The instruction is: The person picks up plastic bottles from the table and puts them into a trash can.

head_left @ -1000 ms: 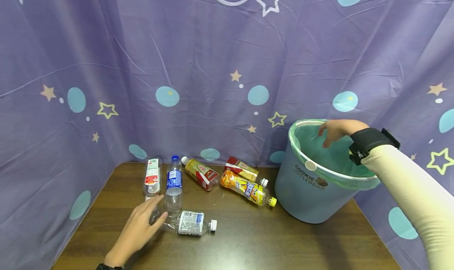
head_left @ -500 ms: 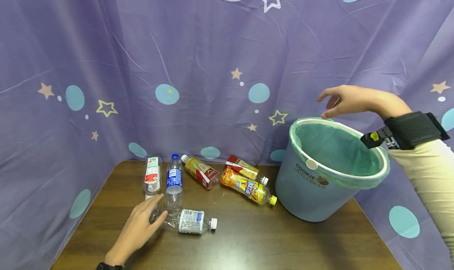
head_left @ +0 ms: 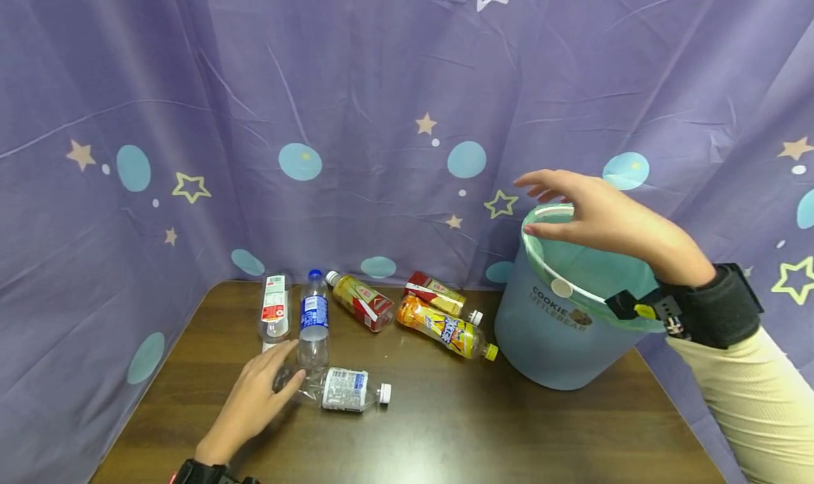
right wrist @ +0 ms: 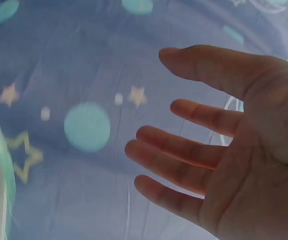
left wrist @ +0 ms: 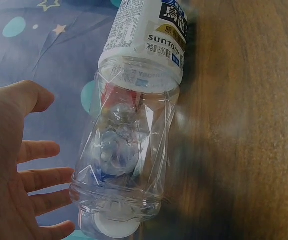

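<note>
The clear crushed bottle [head_left: 337, 389] lies on its side on the near left part of the brown table [head_left: 445, 427], its white cap pointing right, and the left hand [head_left: 251, 399] rests beside its base with fingers straight and loose, touching or just short of it; the left wrist view shows the hand [left wrist: 14, 170] spread, gripping nothing, next to the dented body of the bottle [left wrist: 129, 150]. That hand has barely shifted in the last second. The right hand [head_left: 591, 212] is what has changed: a second ago it was dipped inside the blue bucket [head_left: 559, 328], half a second ago it had lifted above the far rim, and now it hovers over the left rim, heading left toward the bottles, fingers spread and empty, as the right wrist view confirms [right wrist: 223, 140]. Judging from that, whatever it carried is already dropped in the bucket, and it is free for another pick. Farther back on the table lie the blue-capped bottle [head_left: 313, 318], the red-labelled clear bottle [head_left: 275, 313], two tea bottles [head_left: 362, 302] [head_left: 439, 294] and the orange bottle [head_left: 445, 328] nearest the bucket.
</note>
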A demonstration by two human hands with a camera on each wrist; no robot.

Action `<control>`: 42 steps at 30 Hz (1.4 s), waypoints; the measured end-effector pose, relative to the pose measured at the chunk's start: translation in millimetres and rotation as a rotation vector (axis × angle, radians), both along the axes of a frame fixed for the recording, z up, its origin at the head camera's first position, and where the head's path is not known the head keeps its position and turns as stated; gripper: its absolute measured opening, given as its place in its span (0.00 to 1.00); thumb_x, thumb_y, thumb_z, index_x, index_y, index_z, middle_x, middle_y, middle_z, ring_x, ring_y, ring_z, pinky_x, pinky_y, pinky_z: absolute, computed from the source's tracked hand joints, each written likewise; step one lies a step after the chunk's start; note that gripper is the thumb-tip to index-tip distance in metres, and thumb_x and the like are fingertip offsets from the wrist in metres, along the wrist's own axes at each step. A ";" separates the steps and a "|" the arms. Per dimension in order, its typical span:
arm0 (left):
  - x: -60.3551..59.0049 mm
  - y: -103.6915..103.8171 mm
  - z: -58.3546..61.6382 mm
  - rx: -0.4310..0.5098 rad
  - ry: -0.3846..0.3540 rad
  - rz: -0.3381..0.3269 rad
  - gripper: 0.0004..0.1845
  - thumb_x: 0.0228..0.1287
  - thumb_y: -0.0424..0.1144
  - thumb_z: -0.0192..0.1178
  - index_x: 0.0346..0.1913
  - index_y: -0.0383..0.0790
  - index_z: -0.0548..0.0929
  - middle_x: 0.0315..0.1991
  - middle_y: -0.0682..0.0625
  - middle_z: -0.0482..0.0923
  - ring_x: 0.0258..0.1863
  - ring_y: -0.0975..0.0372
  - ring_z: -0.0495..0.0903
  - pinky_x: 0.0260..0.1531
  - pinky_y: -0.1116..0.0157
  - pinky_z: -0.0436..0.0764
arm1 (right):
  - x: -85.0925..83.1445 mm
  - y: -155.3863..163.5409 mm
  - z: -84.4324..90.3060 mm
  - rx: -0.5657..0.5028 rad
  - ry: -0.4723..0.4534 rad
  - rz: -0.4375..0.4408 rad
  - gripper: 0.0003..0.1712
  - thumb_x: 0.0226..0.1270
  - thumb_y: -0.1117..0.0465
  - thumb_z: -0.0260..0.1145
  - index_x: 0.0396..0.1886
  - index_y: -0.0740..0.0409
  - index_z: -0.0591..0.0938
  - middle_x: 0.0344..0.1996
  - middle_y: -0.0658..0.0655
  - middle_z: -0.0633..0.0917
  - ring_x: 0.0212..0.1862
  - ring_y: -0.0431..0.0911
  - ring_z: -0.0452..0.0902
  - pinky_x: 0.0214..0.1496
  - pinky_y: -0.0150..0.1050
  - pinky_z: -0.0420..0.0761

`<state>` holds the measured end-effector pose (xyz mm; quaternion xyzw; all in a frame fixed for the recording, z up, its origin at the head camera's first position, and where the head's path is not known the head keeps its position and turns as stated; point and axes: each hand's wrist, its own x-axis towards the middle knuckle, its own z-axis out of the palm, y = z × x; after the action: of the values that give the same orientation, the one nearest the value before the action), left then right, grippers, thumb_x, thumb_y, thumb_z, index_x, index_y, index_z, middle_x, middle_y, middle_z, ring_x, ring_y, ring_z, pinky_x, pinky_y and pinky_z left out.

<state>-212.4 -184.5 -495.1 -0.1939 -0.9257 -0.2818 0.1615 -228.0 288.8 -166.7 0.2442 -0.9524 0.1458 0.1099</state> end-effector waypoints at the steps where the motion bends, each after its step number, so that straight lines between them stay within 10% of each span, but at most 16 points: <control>1: -0.2 0.3 0.2 0.000 -0.005 -0.002 0.30 0.70 0.45 0.64 0.70 0.35 0.74 0.67 0.36 0.76 0.65 0.38 0.75 0.64 0.34 0.67 | 1.7 -4.5 -5.5 -0.009 0.015 0.021 0.35 0.62 0.60 0.76 0.69 0.53 0.75 0.58 0.59 0.83 0.58 0.56 0.81 0.57 0.54 0.79; 20: -5.1 2.8 7.7 -0.032 -0.011 -0.008 0.33 0.69 0.46 0.65 0.72 0.36 0.71 0.70 0.34 0.72 0.67 0.37 0.73 0.67 0.34 0.65 | -6.9 -74.0 -131.4 -0.002 -0.122 0.031 0.37 0.62 0.54 0.75 0.71 0.51 0.73 0.55 0.57 0.82 0.52 0.50 0.82 0.49 0.51 0.83; 42: -3.9 7.5 8.1 -0.031 -0.063 -0.003 0.33 0.70 0.47 0.64 0.73 0.37 0.70 0.70 0.34 0.72 0.68 0.37 0.72 0.67 0.34 0.65 | -80.8 -86.6 -260.9 0.088 -0.325 -0.193 0.34 0.57 0.57 0.79 0.64 0.57 0.79 0.58 0.61 0.84 0.57 0.56 0.82 0.47 0.55 0.84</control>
<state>-216.2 -177.0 -487.0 -0.1887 -0.9344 -0.2734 0.1288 -308.7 202.2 -427.6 0.1293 -0.9821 0.1304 -0.0428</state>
